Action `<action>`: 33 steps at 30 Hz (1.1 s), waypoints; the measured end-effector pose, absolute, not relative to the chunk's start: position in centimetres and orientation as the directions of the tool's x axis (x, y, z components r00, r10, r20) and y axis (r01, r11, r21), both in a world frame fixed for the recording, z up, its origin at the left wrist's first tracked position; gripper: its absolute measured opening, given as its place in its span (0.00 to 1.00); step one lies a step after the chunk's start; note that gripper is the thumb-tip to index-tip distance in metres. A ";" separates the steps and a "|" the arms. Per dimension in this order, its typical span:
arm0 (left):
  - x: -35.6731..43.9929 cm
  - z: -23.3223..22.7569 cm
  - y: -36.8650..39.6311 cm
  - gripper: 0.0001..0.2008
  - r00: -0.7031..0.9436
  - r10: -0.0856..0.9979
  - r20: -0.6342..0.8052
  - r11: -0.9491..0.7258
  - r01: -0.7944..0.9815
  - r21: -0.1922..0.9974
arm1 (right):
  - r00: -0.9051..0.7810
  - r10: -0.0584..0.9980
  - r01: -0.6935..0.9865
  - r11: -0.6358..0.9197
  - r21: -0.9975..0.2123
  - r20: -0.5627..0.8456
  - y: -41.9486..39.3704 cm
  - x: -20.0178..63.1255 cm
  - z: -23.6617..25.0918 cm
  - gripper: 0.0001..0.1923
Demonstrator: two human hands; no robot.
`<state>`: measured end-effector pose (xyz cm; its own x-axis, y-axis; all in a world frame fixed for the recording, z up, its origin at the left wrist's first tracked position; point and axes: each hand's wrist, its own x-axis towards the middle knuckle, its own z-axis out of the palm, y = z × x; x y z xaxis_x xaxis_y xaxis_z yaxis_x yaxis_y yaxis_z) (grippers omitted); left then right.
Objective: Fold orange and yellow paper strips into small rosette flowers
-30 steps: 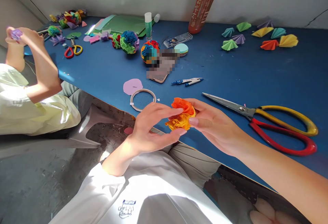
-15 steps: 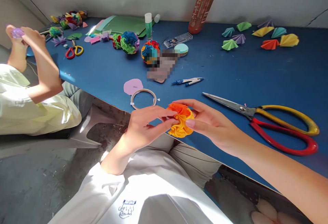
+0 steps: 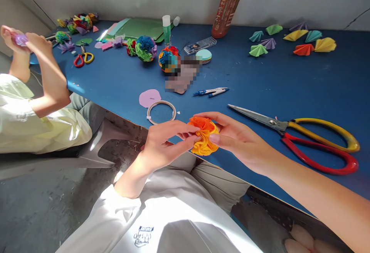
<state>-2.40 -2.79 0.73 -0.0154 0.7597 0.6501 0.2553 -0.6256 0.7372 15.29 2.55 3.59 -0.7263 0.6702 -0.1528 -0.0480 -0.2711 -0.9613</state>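
Note:
Between my two hands is a ruffled paper ball (image 3: 206,140), orange on top and yellow below, held over the table's front edge. My left hand (image 3: 163,141) pinches its left side between thumb and fingers. From the right, my right hand (image 3: 234,135) wraps it, thumb on the front and fingers partly hidden behind. Just beyond my left hand lie a roll of narrow tape (image 3: 148,113) and a lilac paper piece (image 3: 149,97). Large scissors (image 3: 281,125) with yellow and red handles rest to the right, blades slightly apart.
Folded paper fans (image 3: 303,49) lie at the back right. Finished ruffled balls (image 3: 146,48), a glue stick (image 3: 167,31), a compass (image 3: 210,91) and round paper discs (image 3: 204,55) sit mid-table. At left, a co-worker's hands (image 3: 37,46) hold something purple; small scissors (image 3: 83,57) lie nearby.
My hands stay in place around the paper ball, with only a very slight shift of fingers and ball. The co-worker's far hand has moved a little left.

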 end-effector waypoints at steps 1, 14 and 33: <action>-2.4 0.7 -2.8 0.08 -0.016 0.757 0.653 -0.627 0.262 0.734 | -0.726 0.671 -0.048 -0.269 -0.962 -0.152 2.5 15.3 3.6 0.22; -2.7 -0.5 -2.4 0.09 -0.134 0.802 0.583 -0.565 0.149 0.812 | -0.671 0.732 -0.088 -0.232 -0.969 -0.115 3.6 15.5 3.4 0.23; -2.2 -2.2 -0.9 0.22 -0.055 0.966 0.252 -0.251 0.023 0.968 | -0.604 0.794 0.144 0.196 -0.970 0.071 4.8 16.3 1.8 0.23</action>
<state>-2.20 -0.92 -2.25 -0.0554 0.9661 0.2523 0.0227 -0.2514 0.9676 16.30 4.81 1.75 -0.6037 0.7940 0.0713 0.1437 0.1963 -0.9700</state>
